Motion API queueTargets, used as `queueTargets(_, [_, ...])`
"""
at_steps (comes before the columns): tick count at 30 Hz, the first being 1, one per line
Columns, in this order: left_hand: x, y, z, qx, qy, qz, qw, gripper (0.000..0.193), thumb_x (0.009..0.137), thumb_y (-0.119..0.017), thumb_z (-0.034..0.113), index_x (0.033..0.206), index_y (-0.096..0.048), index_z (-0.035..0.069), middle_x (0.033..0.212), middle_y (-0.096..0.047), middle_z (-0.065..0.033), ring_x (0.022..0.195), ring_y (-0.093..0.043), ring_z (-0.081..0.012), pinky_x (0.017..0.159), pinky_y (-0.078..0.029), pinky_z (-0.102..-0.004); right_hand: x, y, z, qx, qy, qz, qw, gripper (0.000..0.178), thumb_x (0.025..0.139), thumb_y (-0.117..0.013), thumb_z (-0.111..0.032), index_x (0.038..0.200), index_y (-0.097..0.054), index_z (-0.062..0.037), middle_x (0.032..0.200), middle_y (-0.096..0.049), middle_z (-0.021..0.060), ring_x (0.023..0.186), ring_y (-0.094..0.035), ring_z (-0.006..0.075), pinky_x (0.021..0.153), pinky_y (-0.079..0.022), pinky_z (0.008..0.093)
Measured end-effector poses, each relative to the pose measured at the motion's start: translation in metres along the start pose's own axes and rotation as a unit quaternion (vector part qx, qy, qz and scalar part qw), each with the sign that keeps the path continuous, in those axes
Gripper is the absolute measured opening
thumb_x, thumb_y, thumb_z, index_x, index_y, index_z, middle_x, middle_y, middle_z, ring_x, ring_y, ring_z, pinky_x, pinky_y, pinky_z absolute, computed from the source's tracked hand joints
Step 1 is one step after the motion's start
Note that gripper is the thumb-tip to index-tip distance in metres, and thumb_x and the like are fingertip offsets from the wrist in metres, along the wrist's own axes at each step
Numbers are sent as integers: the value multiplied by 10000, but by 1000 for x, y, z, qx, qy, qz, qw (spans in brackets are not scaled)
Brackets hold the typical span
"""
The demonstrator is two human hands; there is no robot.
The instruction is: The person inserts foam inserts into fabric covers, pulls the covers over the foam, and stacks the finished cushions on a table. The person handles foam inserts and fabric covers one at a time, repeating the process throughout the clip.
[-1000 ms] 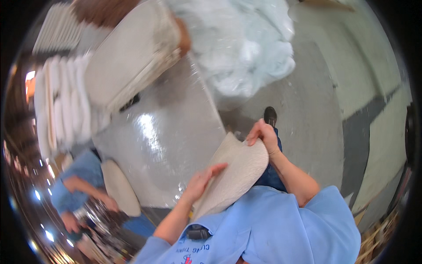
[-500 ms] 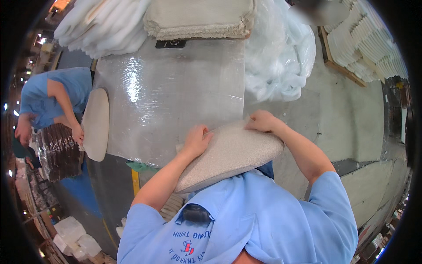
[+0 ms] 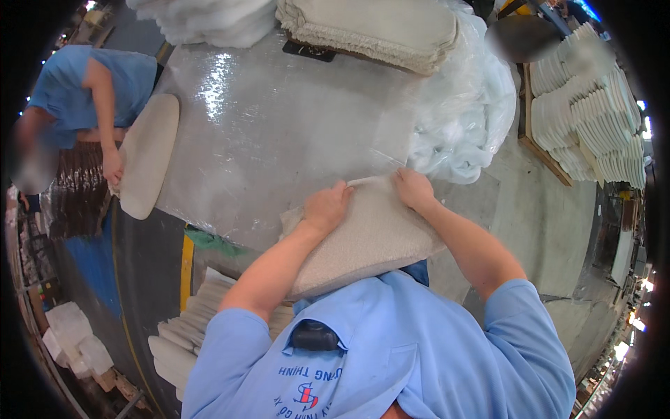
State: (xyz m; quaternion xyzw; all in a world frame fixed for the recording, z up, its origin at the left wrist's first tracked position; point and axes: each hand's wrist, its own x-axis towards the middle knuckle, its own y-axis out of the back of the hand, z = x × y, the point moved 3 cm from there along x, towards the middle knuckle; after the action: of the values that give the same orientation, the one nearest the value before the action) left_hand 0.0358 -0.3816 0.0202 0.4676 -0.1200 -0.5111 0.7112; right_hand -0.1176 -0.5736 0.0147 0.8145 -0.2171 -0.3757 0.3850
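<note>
- Head view: a grey workshop floor point(image 3: 537, 251) spreads around the work, widest on the right, with bright lights beyond its far edges.
- A bench point(image 3: 279, 140), its top sheathed in glossy clear film, fills the middle and runs away from the wearer.
- Far right on the floor, a pallet point(image 3: 551, 164) bears rows of pale curved pads point(image 3: 586, 105).
- A heap of clear plastic point(image 3: 464, 119) bulges along the bench's far right side; white padding point(image 3: 209, 21) lies at the far left.
- Between those two, a stack of cream pieces point(image 3: 370, 31) takes up the far end, with a flat black object point(image 3: 307, 50) poking out at its near left.
- Left of the bench, a co-worker point(image 3: 98, 91) in blue has a hand on a long cream pad point(image 3: 150, 157).
- Near left, more pale pads point(image 3: 185, 335) are stacked low, partly behind the wearer's arm.
- The cream cushion point(image 3: 370, 230) is at the bench's near side, against the wearer's blue shirt point(image 3: 419, 335). Its long axis runs left to right, right end slightly farther; its thick side faces the wearer and its narrower edge the bench.
- Left hand point(image 3: 326, 209) and right hand point(image 3: 413, 188) grip that far edge, fingers closed on it.
</note>
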Motion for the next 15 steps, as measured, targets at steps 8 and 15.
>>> queueTargets(8, [11,-10,-22,-5,8,9,1000,394,1078,-526,451,1023,-646,80,872,-729,-203,853,-702,-439,749,-515,-561,3,-9,-11,-8,-18,48,999,309,1053,-523,-332,1093,-626,-44,989,-723,280,988,-679,511,849,-516,602])
queueTargets(15, [1,23,-36,-57,19,-3,998,349,1058,-583,403,1054,-693,72,950,-745,-179,922,-706,-386,816,-532,-493,11,0,-13,-7,57,-65,996,383,1015,-611,-417,1173,-674,-74,1087,-748,219,1054,-699,441,902,-543,523])
